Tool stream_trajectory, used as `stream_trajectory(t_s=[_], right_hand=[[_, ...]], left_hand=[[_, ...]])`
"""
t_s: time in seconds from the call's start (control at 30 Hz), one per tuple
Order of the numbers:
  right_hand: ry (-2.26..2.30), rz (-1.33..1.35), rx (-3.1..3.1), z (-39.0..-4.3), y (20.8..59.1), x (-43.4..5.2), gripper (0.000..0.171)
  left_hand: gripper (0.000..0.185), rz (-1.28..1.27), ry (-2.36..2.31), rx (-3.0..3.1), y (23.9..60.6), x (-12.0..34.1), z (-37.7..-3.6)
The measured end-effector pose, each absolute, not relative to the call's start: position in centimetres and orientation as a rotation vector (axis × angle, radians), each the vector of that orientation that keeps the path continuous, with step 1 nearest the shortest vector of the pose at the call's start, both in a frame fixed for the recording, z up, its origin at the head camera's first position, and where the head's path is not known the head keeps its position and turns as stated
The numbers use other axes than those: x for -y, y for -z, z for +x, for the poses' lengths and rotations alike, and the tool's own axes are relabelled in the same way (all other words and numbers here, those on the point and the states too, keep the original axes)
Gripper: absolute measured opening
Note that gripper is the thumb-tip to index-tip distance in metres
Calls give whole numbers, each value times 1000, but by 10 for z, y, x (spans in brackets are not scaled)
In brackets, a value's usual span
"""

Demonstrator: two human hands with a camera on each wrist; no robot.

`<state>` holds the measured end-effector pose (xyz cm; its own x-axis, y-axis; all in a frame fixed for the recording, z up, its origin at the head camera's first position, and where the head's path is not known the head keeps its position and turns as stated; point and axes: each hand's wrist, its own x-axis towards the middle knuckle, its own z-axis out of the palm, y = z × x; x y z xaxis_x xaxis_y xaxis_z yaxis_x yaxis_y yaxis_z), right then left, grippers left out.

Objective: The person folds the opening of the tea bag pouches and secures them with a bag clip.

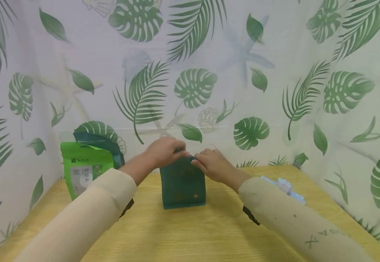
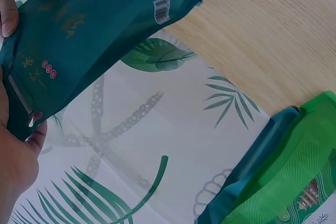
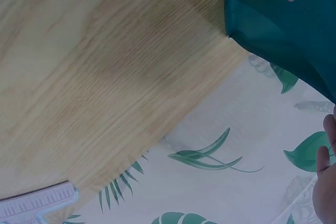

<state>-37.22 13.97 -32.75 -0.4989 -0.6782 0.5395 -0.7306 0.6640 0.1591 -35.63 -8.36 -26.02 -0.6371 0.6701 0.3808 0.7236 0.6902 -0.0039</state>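
I see both hands, left [image 1: 165, 151] and right [image 1: 211, 165], pinching the top of the dark teal foil stand-up pouch [image 1: 182, 185] mid wooden worktop [image 1: 190, 233]; uneven pull could tip it.

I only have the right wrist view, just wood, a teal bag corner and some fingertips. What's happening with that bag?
Observer: The teal bag stands upright on the table, and both hands pinch its top edge, left hand and right hand.
Operator: Is anything else on the table?
Observer: Yes, a bright green bag stands at the far left, with another teal bag right behind it.
Operator: What's that pale thing at my lower left edge?
Observer: In the head view it is a light blue packet lying beyond the right sleeve; it is too hidden to tell what it is.
Operator: Any markings on the bag's back?
Observer: The left wrist view shows a white barcode label near its bottom.
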Motion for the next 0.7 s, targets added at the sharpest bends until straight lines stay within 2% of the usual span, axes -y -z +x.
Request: stream_trajectory(t_s=[0.17,0.27,0.43,0.7], right_hand=[[-100,1149,2272,-375,323,-143,48],[-134,1168,2363,-373,316,-150,43],[-163,1043,2515,-370,303,-174,29],[-211,813,2725,-368,299,-223,38]], left_hand=[[36,-1079,155,2577,257,81,-354],[36,-1067,121,2564,259,80,-354],[38,-1016,51,2496,262,78,-355],[38,-983,52,2559,262,76,-354]])
